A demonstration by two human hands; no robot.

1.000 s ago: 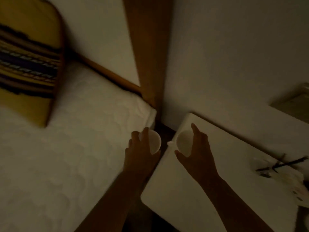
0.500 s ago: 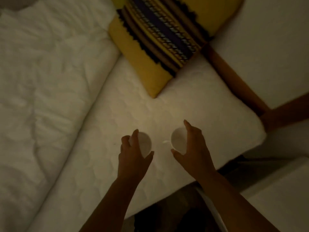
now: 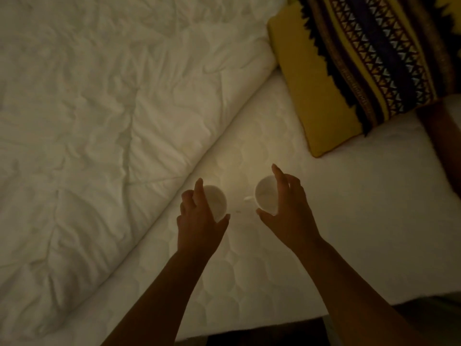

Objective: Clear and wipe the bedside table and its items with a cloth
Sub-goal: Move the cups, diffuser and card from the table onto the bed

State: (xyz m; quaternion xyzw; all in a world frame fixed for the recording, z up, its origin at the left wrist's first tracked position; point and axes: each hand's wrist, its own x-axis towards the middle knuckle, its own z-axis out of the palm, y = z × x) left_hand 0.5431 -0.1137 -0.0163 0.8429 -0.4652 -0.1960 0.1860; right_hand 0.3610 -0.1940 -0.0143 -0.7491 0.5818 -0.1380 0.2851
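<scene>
The view has swung from the counter to the bed [image 3: 274,283]. Mid-frame, the left hand [image 3: 199,226] curls its fingers round the left cup [image 3: 217,199], and the right hand [image 3: 289,211] round the right cup [image 3: 265,193]. Clearing looks underway.

A white quilted mattress [image 3: 361,208] is seen in dim, warm light. A crumpled white duvet [image 3: 99,121] is laid over its left part. A yellow patterned cushion [image 3: 349,71] is placed at the upper right.

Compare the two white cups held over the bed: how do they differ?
The left cup sits in the left hand; the right cup in the right hand. The right cup shows a handle pointing toward the left cup, which shows none. Both are white.
</scene>
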